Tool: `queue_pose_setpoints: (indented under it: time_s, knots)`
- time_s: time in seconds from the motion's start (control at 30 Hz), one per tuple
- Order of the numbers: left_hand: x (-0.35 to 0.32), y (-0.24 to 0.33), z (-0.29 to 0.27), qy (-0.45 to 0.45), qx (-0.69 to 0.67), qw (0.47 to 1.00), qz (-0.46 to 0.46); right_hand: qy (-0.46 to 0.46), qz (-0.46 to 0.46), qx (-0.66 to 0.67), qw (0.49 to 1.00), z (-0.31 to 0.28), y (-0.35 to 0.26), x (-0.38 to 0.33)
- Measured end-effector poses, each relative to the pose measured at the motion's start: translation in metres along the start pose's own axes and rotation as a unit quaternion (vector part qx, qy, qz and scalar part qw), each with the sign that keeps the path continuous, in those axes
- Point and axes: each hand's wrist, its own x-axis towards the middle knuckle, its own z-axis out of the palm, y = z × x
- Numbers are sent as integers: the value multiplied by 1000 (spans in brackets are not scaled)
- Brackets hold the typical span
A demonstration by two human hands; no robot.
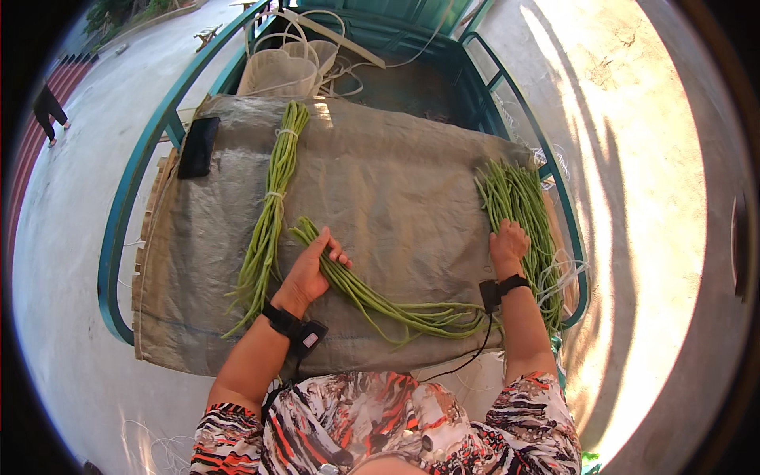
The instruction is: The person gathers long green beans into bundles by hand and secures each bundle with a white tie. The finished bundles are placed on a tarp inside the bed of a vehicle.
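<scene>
My left hand (310, 273) is closed around one end of a loose bunch of green long beans (372, 305); the thumb points up and the bunch trails right across the cloth. With fingers curled, my right hand (509, 241) grips beans at the left side of a large pile of long beans (524, 206). Left of my left hand lies a tied bundle of long beans (273, 194), bound with white ties in two places. Both wrists wear black straps with small devices.
A grey-brown cloth (396, 174) covers the work surface on a teal metal cart with side rails (146, 158). A black phone (199, 148) lies at the far left. White buckets (279, 73) and straps sit behind. White ties (558, 277) hang beside the pile. Someone's legs (49, 111) show far left.
</scene>
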Motion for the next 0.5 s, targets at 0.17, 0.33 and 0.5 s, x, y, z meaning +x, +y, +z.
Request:
queue_pose_setpoints:
  time_s: [0.17,0.33,0.5]
  knots:
    - [1,-1,-4,-39,-27,999,-13,53,-26,-23,998,16,2,4]
    - [0,-2,-4,5,-10,1000,-21,85,1,260,962,-15,-14,-1]
    - [0,-1,-1,19,-2,999,-32,2,28,628,778,-49,-47,-37]
